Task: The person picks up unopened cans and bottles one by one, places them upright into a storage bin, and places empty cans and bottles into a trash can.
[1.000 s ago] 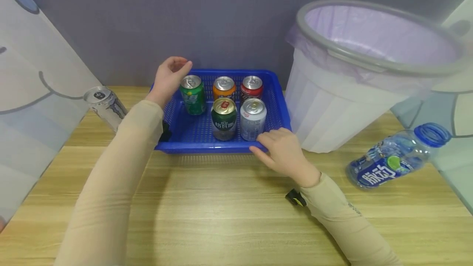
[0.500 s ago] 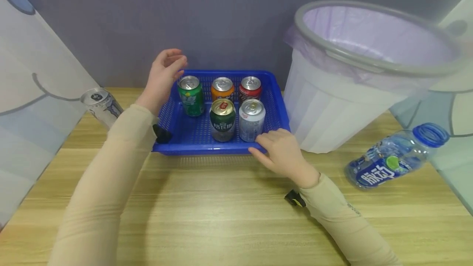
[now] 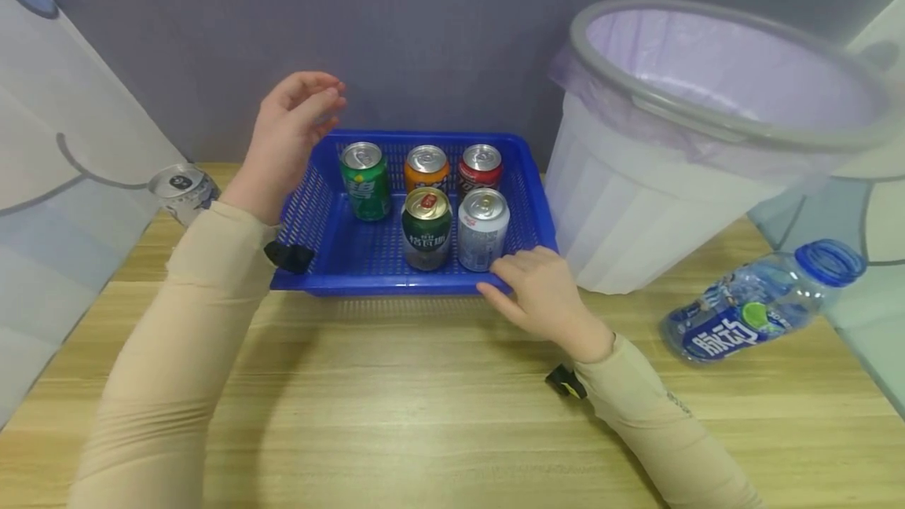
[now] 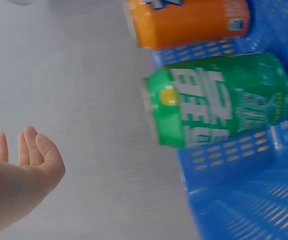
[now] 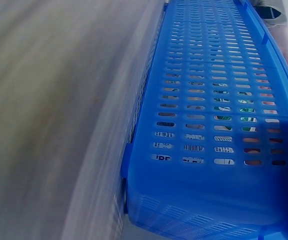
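A blue plastic basket (image 3: pixel 382 283) holds several upright drink cans: a green can (image 3: pixel 368 193), an orange can (image 3: pixel 427 173), a red can (image 3: pixel 481 173), a dark green can with a gold top (image 3: pixel 426 236) and a silver can (image 3: pixel 483 232). My left hand (image 3: pixel 279 136) hovers above the basket's left side, fingers loosely bent around nothing. In the left wrist view that hand (image 4: pixel 26 175) stands apart from the green can (image 4: pixel 219 100). My right hand (image 3: pixel 537 293) grips the front right rim; skin shows through the slots of the basket wall (image 5: pixel 199 187) in the right wrist view.
Left of the basket stands a grey-white can (image 3: pixel 185 193), partly behind the left sleeve. At the right, a tall white bin (image 3: pixel 622 203) with a purple liner stands close to the basket. A clear bottle with a blue label (image 3: pixel 742 316) is further right on the wooden table (image 3: pixel 396 415).
My left hand has moved up and to the left, away from the green can. The right hand stays on the basket rim, and the cans keep their places.
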Demonstrator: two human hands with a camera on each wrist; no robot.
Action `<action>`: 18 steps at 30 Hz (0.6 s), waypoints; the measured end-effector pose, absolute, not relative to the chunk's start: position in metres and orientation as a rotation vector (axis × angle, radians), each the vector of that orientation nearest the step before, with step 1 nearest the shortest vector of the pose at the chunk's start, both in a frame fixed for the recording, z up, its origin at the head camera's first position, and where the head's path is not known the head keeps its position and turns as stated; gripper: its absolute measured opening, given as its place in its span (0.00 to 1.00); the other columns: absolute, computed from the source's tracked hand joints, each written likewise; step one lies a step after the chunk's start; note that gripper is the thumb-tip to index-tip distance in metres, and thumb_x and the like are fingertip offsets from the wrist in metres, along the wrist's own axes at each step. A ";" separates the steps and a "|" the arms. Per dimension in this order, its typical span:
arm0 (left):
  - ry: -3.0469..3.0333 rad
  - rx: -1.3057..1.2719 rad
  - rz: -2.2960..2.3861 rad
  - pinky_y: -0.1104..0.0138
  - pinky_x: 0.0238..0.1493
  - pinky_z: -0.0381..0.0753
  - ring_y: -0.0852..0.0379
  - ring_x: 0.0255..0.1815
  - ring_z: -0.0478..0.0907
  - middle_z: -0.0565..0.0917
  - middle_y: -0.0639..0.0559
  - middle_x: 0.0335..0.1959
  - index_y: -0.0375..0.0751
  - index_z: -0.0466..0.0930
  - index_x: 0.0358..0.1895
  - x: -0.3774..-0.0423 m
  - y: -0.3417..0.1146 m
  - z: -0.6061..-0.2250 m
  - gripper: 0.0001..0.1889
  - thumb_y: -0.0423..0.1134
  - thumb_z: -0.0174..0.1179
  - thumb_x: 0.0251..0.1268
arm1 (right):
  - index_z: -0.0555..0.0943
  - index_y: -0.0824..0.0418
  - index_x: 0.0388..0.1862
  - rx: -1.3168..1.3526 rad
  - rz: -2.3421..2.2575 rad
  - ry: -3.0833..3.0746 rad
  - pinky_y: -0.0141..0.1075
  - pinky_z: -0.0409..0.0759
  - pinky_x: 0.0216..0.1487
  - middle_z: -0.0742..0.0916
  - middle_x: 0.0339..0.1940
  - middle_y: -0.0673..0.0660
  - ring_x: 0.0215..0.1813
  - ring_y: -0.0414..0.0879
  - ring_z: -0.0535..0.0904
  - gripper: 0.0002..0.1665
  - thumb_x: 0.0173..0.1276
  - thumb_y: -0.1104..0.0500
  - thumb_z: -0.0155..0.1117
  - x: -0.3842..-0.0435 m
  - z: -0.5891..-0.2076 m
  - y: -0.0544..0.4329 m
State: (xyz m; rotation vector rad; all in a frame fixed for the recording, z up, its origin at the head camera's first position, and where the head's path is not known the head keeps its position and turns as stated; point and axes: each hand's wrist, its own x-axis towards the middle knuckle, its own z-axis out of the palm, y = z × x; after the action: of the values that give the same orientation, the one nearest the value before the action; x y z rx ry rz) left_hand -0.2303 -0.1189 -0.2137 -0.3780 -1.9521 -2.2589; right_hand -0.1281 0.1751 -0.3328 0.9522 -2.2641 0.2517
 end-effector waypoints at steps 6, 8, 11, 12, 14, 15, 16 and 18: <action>-1.991 -0.434 -2.240 0.64 0.60 0.67 0.57 0.53 0.73 0.78 0.54 0.45 0.44 0.78 0.39 -0.221 -0.115 -0.201 0.03 0.35 0.55 0.67 | 0.75 0.59 0.20 0.951 0.261 -2.252 0.38 0.66 0.21 0.77 0.14 0.51 0.18 0.47 0.73 0.36 0.75 0.38 0.32 -0.129 -0.333 0.177; -2.064 -0.447 -2.188 0.63 0.63 0.66 0.57 0.54 0.72 0.78 0.55 0.46 0.44 0.78 0.41 -0.217 -0.114 -0.200 0.04 0.36 0.54 0.68 | 0.75 0.59 0.20 0.955 0.265 -2.252 0.38 0.66 0.21 0.77 0.14 0.51 0.18 0.47 0.73 0.36 0.75 0.38 0.32 -0.129 -0.333 0.177; -2.253 -0.455 -2.034 0.60 0.67 0.64 0.55 0.58 0.71 0.77 0.55 0.50 0.43 0.76 0.48 -0.207 -0.113 -0.200 0.09 0.40 0.52 0.70 | 0.75 0.59 0.20 0.961 0.268 -2.256 0.38 0.66 0.21 0.77 0.14 0.51 0.18 0.47 0.73 0.36 0.75 0.38 0.32 -0.129 -0.333 0.177; -2.326 -0.454 -1.976 0.59 0.68 0.63 0.55 0.60 0.70 0.76 0.54 0.52 0.44 0.75 0.51 -0.204 -0.113 -0.199 0.11 0.42 0.51 0.71 | 0.75 0.59 0.20 0.961 0.268 -2.259 0.39 0.66 0.21 0.77 0.14 0.51 0.18 0.47 0.73 0.36 0.75 0.38 0.32 -0.129 -0.332 0.176; -2.449 -0.444 -1.889 0.57 0.69 0.62 0.55 0.62 0.69 0.75 0.53 0.56 0.45 0.73 0.55 -0.198 -0.113 -0.199 0.15 0.45 0.50 0.71 | 0.75 0.59 0.20 0.962 0.269 -2.260 0.39 0.66 0.21 0.77 0.14 0.51 0.18 0.47 0.73 0.36 0.75 0.38 0.32 -0.129 -0.332 0.176; -2.506 -0.439 -1.844 0.56 0.69 0.62 0.55 0.63 0.68 0.74 0.52 0.58 0.46 0.72 0.57 -0.195 -0.114 -0.199 0.16 0.47 0.49 0.72 | 0.75 0.59 0.20 0.962 0.269 -2.262 0.39 0.66 0.21 0.77 0.14 0.51 0.18 0.47 0.73 0.36 0.75 0.38 0.32 -0.129 -0.332 0.176; -2.549 -0.433 -1.809 0.55 0.69 0.62 0.55 0.63 0.68 0.74 0.51 0.59 0.47 0.71 0.58 -0.192 -0.114 -0.199 0.17 0.48 0.49 0.72 | 0.74 0.59 0.19 0.962 0.269 -2.263 0.39 0.66 0.21 0.77 0.14 0.51 0.17 0.47 0.73 0.36 0.75 0.37 0.32 -0.129 -0.331 0.176; -2.597 -0.429 -1.774 0.54 0.69 0.61 0.55 0.63 0.68 0.73 0.50 0.61 0.48 0.71 0.59 -0.187 -0.115 -0.199 0.18 0.50 0.48 0.71 | 0.74 0.58 0.19 0.961 0.272 -2.265 0.39 0.66 0.21 0.76 0.13 0.51 0.17 0.48 0.72 0.36 0.75 0.37 0.32 -0.129 -0.331 0.176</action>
State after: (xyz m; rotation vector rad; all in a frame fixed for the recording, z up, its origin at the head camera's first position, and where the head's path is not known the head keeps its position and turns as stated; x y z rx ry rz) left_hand -0.1874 -0.1154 -0.1988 -0.4289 -2.5968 -1.7742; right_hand -0.1286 0.1757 -0.3309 0.9606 -2.2655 0.2719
